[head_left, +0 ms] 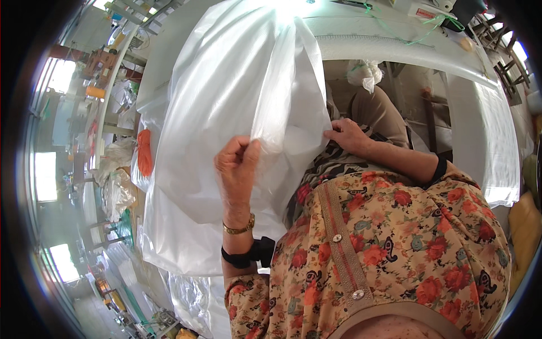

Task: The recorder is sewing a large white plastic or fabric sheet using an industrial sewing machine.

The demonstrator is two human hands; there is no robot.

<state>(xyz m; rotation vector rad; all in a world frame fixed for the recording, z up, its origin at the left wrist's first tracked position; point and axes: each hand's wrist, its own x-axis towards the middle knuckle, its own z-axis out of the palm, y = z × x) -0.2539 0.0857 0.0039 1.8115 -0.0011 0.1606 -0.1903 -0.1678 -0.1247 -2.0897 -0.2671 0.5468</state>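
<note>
A large sheet of white, translucent plastic [203,130] hangs in folds from the bright light at the top and spreads down over my lap. My left hand [236,164] is closed, pinching a gathered strip of it between thumb and fingers near the middle. A watch and a black band are on that arm. My right hand [351,137] lies lower over my lap, its fingertips closed on the right-hand border of the sheet. The sheet's upper end fades into the glare, so what it meets there cannot be made out.
A white worktable [395,50] with ruler-like markings runs across the top. Green thread [418,39] trails over it beside a white machine part [423,10]. A knotted white bag [365,73] is beyond my knee. Orange cord [145,152] hangs at the left. More white sheeting [480,130] drapes at the right.
</note>
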